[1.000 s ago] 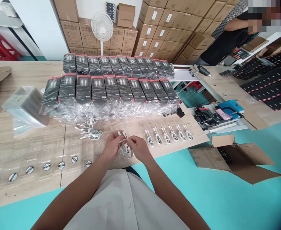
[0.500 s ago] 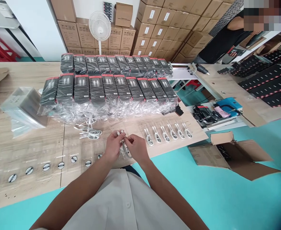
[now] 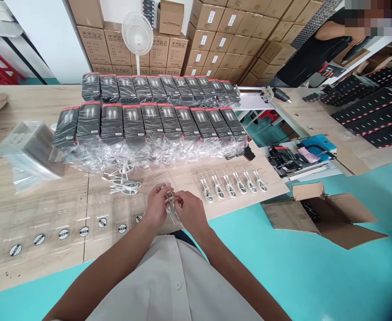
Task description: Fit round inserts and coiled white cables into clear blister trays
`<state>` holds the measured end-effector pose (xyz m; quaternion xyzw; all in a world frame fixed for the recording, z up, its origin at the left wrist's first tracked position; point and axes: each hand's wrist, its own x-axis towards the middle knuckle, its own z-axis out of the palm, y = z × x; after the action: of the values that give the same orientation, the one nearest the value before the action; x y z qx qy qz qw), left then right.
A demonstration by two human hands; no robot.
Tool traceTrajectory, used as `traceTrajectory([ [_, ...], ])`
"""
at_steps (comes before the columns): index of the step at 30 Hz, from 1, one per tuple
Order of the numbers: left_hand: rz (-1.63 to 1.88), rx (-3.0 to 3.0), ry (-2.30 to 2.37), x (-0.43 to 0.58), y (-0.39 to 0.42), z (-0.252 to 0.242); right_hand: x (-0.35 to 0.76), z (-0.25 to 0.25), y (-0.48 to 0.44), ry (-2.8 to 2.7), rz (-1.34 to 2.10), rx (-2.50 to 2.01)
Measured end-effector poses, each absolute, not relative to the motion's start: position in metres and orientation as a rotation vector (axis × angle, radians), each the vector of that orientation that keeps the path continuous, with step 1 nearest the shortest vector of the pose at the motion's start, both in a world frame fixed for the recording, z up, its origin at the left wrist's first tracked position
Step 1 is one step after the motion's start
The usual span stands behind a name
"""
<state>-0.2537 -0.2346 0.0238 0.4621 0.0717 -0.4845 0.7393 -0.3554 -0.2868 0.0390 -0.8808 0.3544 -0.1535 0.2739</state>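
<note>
My left hand (image 3: 156, 205) and my right hand (image 3: 189, 210) meet over the near edge of the wooden table (image 3: 32, 200), both pinched on a coiled white cable (image 3: 171, 204) held between them. To the right lies a row of several coiled white cables in clear trays (image 3: 233, 183). A loose bundle of white cables (image 3: 124, 183) lies just left of my hands. Behind them stand two rows of black retail boxes with red tops (image 3: 149, 120) in clear wrap.
Clear trays with round stickers (image 3: 62, 233) line the table's near left. A stack of clear bags (image 3: 29, 149) sits at the left. An open cardboard box (image 3: 323, 214) lies on the teal floor at right. A person in black (image 3: 312, 53) stands at the far right. A white fan (image 3: 137, 33) stands before stacked cartons.
My hands have closed in on each other around the cable, the right hand shifting slightly left. The view has drifted a little.
</note>
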Motion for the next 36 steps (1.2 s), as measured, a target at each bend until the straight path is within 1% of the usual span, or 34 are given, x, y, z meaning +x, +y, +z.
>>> traceTrajectory([
  [6, -1.031, 0.977, 0.19, -0.245, -0.235, 0.028, -0.365, 0.04, -0.285, 0.914, -0.532, -2.273],
  [9, -1.04, 0.904, 0.22, -0.243, -0.235, 0.027, -0.378, 0.035, -0.289, 0.988, -0.558, -2.101],
  [14, -1.118, 0.84, 0.259, -0.246, -0.237, 0.025, -0.391, 0.02, -0.292, 0.9, -0.349, -1.586],
  [18, -1.2, 0.876, 0.2, -0.248, -0.237, 0.02, -0.392, 0.009, -0.293, 0.89, -0.305, -1.367],
  [21, -1.237, 0.927, 0.153, -0.248, -0.235, 0.016, -0.394, 0.005, -0.297, 0.896, -0.184, -1.269],
  [24, -1.232, 0.985, 0.112, -0.25, -0.232, 0.014, -0.393, 0.007, -0.302, 0.859, -0.114, -1.289],
  [30, -1.254, 1.073, -0.007, -0.257, -0.227, 0.016, -0.386, 0.012, -0.311, 0.888, -0.178, -1.564],
  [36, -1.315, 1.093, 0.032, -0.257, -0.223, 0.012, -0.382, 0.004, -0.313, 0.835, -0.145, -1.72],
])
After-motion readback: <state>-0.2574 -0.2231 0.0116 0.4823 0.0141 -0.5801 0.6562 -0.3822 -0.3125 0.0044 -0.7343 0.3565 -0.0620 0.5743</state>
